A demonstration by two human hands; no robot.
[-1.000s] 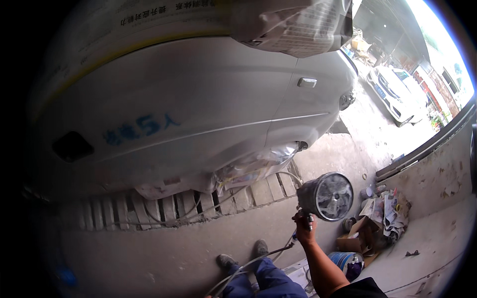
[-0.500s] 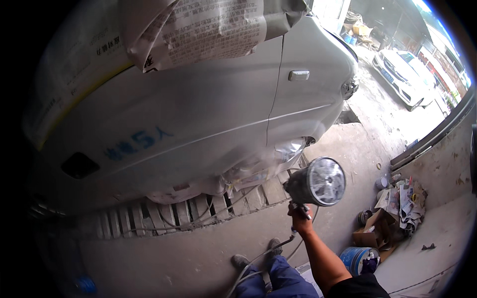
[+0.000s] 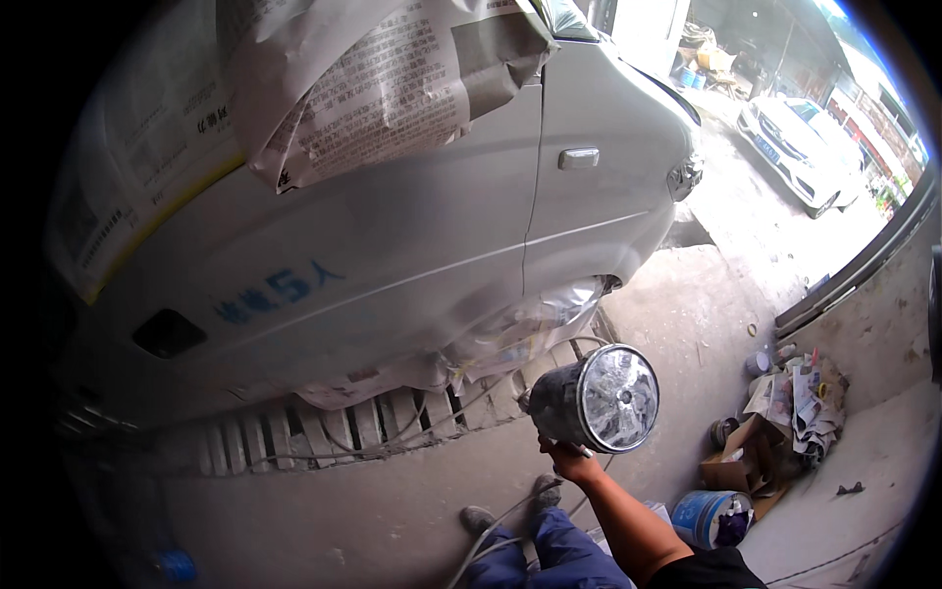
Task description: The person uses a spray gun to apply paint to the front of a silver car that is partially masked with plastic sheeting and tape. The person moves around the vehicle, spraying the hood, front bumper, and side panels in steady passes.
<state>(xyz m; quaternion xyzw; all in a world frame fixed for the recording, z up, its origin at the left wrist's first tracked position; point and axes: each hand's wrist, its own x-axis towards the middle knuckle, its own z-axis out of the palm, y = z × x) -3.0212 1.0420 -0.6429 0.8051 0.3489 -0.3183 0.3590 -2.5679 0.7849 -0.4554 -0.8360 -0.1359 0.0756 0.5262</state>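
My right hand (image 3: pixel 571 459) is closed round the handle of a spray gun (image 3: pixel 594 401), whose large dark cup has a round, paint-smeared lid turned toward me. Much of the handle is hidden by the cup and my fingers. The gun's front points left, at the lower side of a silver-grey car (image 3: pixel 422 226), with a gap between them. Newspaper masking (image 3: pixel 383 98) wraps the mirror and window area, edged with yellow tape. Blue painted marks (image 3: pixel 280 290) show on the door panel. My left hand is out of view.
A hose (image 3: pixel 491 525) runs past my feet, and another lies over the slatted floor grate (image 3: pixel 314 432) beside the car. To the right are a blue paint bucket (image 3: pixel 699 517), a cardboard box (image 3: pixel 751 456) and crumpled newspaper (image 3: pixel 814 402). A white car (image 3: pixel 800 152) stands outside.
My right hand has moved left and slightly down with the spray gun, and the cup's lid now faces me more. The view has shifted a little against the car.
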